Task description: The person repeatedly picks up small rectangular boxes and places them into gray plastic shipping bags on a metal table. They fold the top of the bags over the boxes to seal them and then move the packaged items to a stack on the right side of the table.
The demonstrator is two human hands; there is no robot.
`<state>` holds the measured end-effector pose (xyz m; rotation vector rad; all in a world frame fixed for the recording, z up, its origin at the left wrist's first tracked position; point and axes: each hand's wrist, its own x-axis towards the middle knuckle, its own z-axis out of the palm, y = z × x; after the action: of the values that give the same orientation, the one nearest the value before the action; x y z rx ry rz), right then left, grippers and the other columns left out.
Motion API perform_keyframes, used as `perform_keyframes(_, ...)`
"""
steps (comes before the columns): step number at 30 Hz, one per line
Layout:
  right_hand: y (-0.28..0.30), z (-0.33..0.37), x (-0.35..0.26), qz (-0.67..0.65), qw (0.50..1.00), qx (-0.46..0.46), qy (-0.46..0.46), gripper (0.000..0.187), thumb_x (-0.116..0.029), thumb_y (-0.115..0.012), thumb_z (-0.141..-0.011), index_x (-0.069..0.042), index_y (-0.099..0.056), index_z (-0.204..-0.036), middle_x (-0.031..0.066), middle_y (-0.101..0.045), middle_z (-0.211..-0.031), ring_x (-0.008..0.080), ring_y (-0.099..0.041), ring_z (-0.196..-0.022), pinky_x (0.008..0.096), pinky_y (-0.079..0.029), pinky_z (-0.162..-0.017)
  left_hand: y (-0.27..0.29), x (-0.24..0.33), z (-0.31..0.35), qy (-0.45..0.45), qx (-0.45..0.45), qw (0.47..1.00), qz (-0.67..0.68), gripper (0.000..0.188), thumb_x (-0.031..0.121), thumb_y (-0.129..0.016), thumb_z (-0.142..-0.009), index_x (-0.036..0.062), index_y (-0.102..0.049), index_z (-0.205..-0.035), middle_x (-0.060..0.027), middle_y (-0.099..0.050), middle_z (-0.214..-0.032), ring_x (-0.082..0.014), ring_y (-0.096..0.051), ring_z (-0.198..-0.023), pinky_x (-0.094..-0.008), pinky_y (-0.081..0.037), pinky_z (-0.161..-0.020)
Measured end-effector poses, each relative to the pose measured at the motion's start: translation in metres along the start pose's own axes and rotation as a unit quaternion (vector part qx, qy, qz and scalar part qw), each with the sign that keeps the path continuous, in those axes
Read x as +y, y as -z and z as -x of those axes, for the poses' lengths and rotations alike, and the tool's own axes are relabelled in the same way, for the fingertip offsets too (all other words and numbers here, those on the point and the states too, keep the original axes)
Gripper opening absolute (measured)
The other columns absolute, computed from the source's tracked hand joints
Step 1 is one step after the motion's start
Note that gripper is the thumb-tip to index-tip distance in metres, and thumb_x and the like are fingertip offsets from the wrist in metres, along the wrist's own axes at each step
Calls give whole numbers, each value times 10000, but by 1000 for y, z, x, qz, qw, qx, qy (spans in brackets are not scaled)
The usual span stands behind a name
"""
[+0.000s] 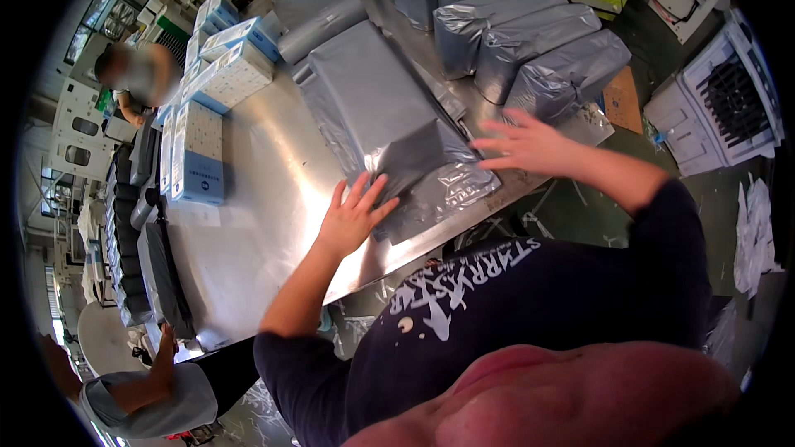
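A large box-shaped parcel in a grey plastic mailer bag (373, 99) lies on the metal table right in front of me. The bag's loose, wrinkled end (451, 186) spreads toward the near table edge. My left hand (352, 217) has its fingers spread at the near left corner of the bag, apparently touching the plastic. At the parcel's right side is my right hand (530, 145), fingers stretched apart and slightly blurred. Nothing shows in either hand. Whether the right fingers touch the bag I cannot tell.
Several wrapped grey parcels (571, 70) line the right side. Blue-and-white cartons (199, 153) stand on the metal table (265, 248) at the left, near dark grey bundles (157, 273). A white crate (712, 91) is right of the table. Other people work at the far side and left.
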<state>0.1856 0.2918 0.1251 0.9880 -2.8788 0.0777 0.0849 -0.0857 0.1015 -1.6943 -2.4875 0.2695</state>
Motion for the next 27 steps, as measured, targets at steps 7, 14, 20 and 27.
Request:
perform_keyframes(7, -72, -70, 20, -385, 907, 114, -127, 248, -210, -510, -905, 5, -594, -816, 44, -611, -766, 155, -574, -685, 309, -463, -614, -68, 22, -13, 222, 274, 709, 610, 285, 236, -468, -933, 25, -626, -1039, -104, -645, -1050, -223, -595, -1000, -364, -438, -873)
perform_keyframes(14, -143, -55, -8, -677, 519, 49, -519, 164, -151, -504, -864, -19, -564, -787, 31, -556, -621, 186, -559, -572, 332, -428, -525, -111, 58, -36, 507, 256, 408, 715, 308, 199, -597, -826, -20, -511, -1025, -88, -598, -783, -160, -543, -659, -281, -438, -604)
perform_keyframes(20, -125, -84, 18, -628, 652, 210, -370, 357, -222, -527, -890, 18, -523, -1154, 109, -591, -1093, 254, -544, -1040, 353, -421, -882, -87, 23, -19, 453, 231, 576, 640, 396, 250, -485, -920, -42, -547, -1181, -208, -603, -1068, -315, -587, -975, -391, -447, -866)
perform_keyframes(27, -52, -107, 32, -609, 688, 355, -174, 632, -223, -506, -912, 55, -224, -1405, 188, -290, -1447, 246, -275, -1343, 316, -211, -1088, 6, 0, -96, 148, 353, 775, 503, 1005, 220, -730, -679, 95, -118, -1467, -239, -55, -1498, -382, -86, -1388, -476, -105, -1102)
